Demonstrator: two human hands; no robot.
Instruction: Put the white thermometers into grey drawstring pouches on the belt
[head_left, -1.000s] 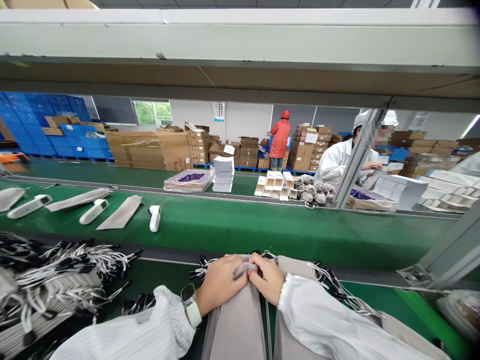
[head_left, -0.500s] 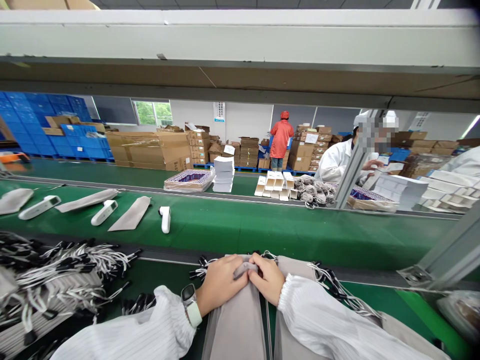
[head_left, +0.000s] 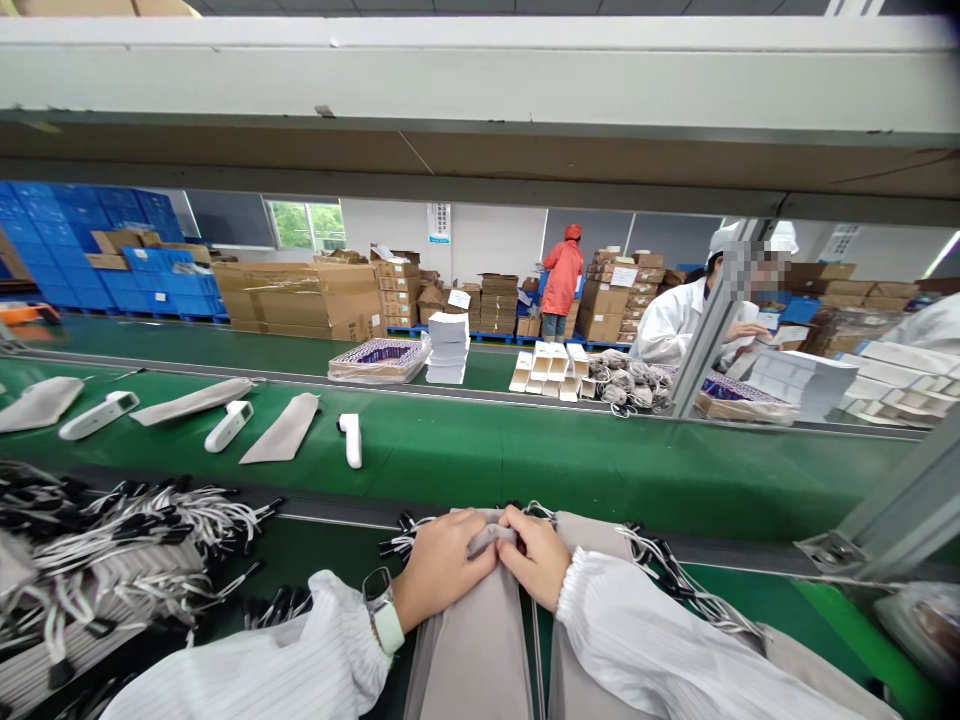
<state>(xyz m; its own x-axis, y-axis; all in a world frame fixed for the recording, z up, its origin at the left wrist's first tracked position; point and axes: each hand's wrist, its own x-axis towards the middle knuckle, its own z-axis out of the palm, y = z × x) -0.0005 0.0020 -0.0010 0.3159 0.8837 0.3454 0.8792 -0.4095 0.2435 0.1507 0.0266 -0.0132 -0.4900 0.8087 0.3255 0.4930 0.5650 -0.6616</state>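
A grey drawstring pouch [head_left: 480,640] lies in front of me, its top end between my two hands. My left hand [head_left: 444,562] is closed on the left side of the pouch's mouth, fingers over the cloth. On the right side, my right hand [head_left: 537,556] pinches the same edge with thumb and fingers. The two thumbs nearly meet at the folded rim. More grey pouches [head_left: 592,660] lie under and to the right, partly hidden by my right sleeve. White cords with black ends stick out around the stack.
A heap of corded pouches [head_left: 112,580] fills the left. On the green belt [head_left: 570,470] lie pouches and white handheld devices [head_left: 351,441]. Beyond stand white boxes [head_left: 551,365], a paper stack [head_left: 448,350] and a co-worker [head_left: 671,320]. A metal post [head_left: 720,320] rises at right.
The pouches and white devices on the belt have shifted to the right. My hands and the held pouch look almost unchanged. The person in red has moved slightly left.
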